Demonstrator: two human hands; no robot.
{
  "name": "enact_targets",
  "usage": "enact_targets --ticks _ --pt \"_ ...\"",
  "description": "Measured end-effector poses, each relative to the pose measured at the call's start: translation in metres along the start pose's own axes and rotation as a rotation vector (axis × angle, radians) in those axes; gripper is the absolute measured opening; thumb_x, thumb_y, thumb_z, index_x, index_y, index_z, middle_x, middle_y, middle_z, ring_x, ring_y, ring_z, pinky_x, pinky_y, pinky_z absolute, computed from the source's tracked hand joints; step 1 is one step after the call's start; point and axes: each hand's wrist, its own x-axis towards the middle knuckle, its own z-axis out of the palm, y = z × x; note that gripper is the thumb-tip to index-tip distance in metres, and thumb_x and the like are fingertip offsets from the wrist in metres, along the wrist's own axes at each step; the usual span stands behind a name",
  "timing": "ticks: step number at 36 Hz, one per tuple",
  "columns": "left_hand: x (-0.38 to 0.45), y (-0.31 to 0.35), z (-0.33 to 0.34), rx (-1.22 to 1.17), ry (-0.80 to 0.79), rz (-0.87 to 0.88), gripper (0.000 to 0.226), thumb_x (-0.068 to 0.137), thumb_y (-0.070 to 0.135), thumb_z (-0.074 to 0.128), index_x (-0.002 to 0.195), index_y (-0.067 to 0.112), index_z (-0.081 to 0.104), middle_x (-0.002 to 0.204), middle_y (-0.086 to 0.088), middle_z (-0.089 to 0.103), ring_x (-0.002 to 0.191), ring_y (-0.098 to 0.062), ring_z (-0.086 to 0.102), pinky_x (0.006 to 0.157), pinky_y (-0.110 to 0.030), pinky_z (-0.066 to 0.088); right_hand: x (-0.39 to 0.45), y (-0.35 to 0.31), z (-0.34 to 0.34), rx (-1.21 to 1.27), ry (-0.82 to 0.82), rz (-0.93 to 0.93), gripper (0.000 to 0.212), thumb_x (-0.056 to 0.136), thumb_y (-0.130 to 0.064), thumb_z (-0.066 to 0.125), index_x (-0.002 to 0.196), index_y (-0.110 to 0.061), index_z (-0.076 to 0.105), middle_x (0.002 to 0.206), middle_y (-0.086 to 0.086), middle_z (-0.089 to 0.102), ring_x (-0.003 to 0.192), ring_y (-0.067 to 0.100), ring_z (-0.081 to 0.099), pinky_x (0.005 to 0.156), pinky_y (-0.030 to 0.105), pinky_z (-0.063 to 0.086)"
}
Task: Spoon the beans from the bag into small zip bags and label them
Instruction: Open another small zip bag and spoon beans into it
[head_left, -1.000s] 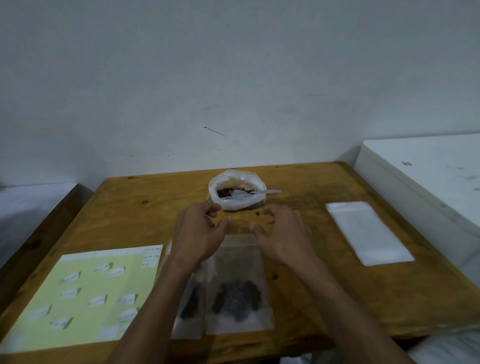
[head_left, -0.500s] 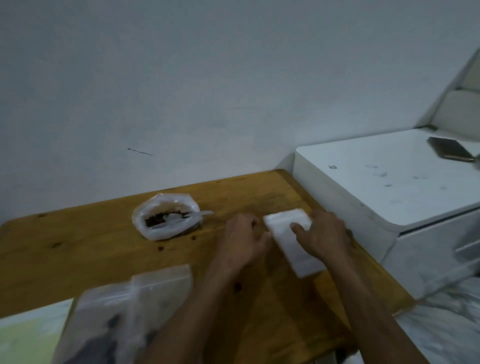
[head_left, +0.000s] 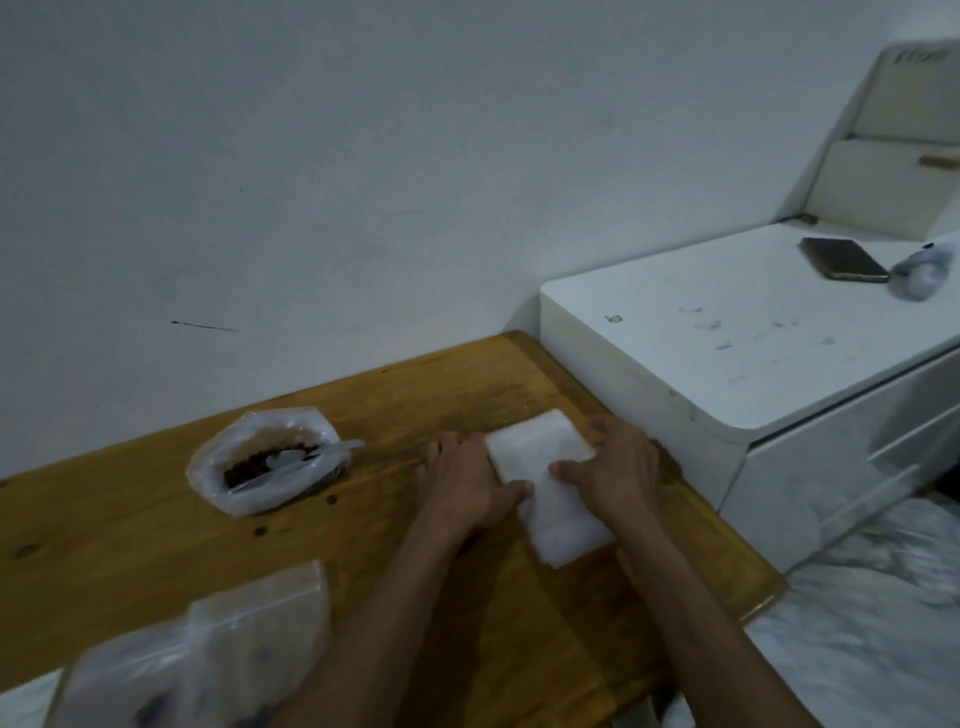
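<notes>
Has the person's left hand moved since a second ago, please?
Yes. The left hand went from near the bean bag rightward to the stack of zip bags.

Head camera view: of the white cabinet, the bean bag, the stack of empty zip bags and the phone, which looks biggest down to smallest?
1. White cabinet.
2. Bean bag and stack of empty zip bags: too alike to rank.
3. Phone, though it lies farthest away.

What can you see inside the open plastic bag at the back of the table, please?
Inside the plastic bag lie dark beans and a pale spoon whose handle pokes out over the rim. How deep the beans go is hidden by the bag's folded wall.
</notes>
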Motion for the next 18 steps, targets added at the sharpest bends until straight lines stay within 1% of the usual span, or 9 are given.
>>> enact_targets --ticks 2,5,6,7,9,12,14,16,18 --pt "0.000 0.001 0.000 -0.019 -0.005 -0.003 0.082 0.078 0.060 0.071 0.145 0.027 0.037 0.148 -0.006 0.037 0.137 -0.029 0.031 0.111 -0.048 0.031 0.002 -0.001 -0.003 0.059 0.027 0.027 0.066 0.070 -0.023 0.088 0.129 -0.010 0.061 0.126 0.010 0.064 0.119 0.028 0.056 0.094 0.033 0.044" --pt "-0.001 0.002 -0.001 -0.027 -0.007 -0.012 0.083 0.078 0.060 0.071 0.146 0.028 0.036 0.149 -0.005 0.036 0.138 -0.029 0.031 0.113 -0.049 0.031 0.004 0.000 -0.006 0.116 0.047 0.044 0.044 0.072 -0.016 0.087 0.111 -0.010 0.068 0.099 0.002 0.065 0.101 0.022 0.062 0.077 0.029 0.045" --pt "-0.002 0.002 -0.001 -0.029 -0.004 -0.013 0.083 0.078 0.059 0.071 0.146 0.028 0.036 0.150 -0.005 0.036 0.138 -0.029 0.030 0.113 -0.049 0.031 0.004 0.000 -0.006 0.122 0.053 0.038 0.038 0.073 -0.015 0.087 0.106 -0.011 0.070 0.093 0.000 0.065 0.095 0.020 0.063 0.074 0.028 0.045" --pt "-0.002 0.003 -0.001 -0.031 -0.001 -0.016 0.083 0.078 0.059 0.072 0.146 0.028 0.036 0.149 -0.005 0.036 0.138 -0.029 0.031 0.113 -0.049 0.031 0.003 0.000 -0.006 0.125 0.062 0.026 0.035 0.073 -0.016 0.086 0.104 -0.011 0.071 0.093 0.001 0.066 0.092 0.019 0.063 0.074 0.028 0.046" --pt "-0.003 0.003 -0.001 -0.037 0.011 -0.017 0.083 0.077 0.059 0.072 0.145 0.028 0.037 0.149 -0.005 0.037 0.138 -0.028 0.032 0.112 -0.047 0.031 0.000 0.000 -0.005 0.125 0.102 0.002 0.034 0.076 -0.017 0.084 0.107 -0.011 0.072 0.102 0.005 0.072 0.094 0.020 0.065 0.078 0.028 0.049" --pt "-0.005 0.003 -0.001 -0.067 0.039 -0.018 0.083 0.076 0.058 0.074 0.144 0.027 0.037 0.149 -0.004 0.039 0.137 -0.027 0.033 0.113 -0.047 0.031 -0.005 -0.003 -0.004 0.118 0.177 -0.014 0.034 0.083 -0.021 0.079 0.115 -0.011 0.073 0.112 0.006 0.073 0.098 0.020 0.066 0.079 0.026 0.043" --pt "-0.005 0.003 -0.001 -0.113 0.052 -0.033 0.084 0.075 0.057 0.076 0.143 0.027 0.038 0.148 -0.003 0.041 0.137 -0.027 0.035 0.113 -0.047 0.033 -0.008 -0.005 -0.006 0.132 0.193 -0.025 0.021 0.087 -0.026 0.075 0.105 -0.016 0.076 0.102 0.002 0.075 0.084 0.012 0.063 0.075 0.024 0.042" --pt "-0.007 0.002 -0.001 -0.211 0.083 -0.057 0.086 0.072 0.061 0.076 0.142 0.027 0.039 0.146 -0.002 0.044 0.134 -0.026 0.040 0.111 -0.049 0.037 -0.010 -0.006 -0.012 0.199 0.158 -0.035 0.006 0.089 -0.028 0.072 0.088 -0.022 0.072 0.087 -0.005 0.072 0.076 0.007 0.061 0.066 0.024 0.044" --pt "-0.012 0.003 -0.005 -0.377 0.130 -0.069 0.084 0.072 0.064 0.074 0.140 0.027 0.041 0.138 0.000 0.052 0.124 -0.023 0.050 0.103 -0.047 0.047 -0.014 -0.009 -0.023 0.295 0.088 -0.035 0.010 0.092 -0.026 0.070 0.083 -0.023 0.069 0.081 -0.006 0.069 0.078 0.009 0.064 0.062 0.024 0.046"
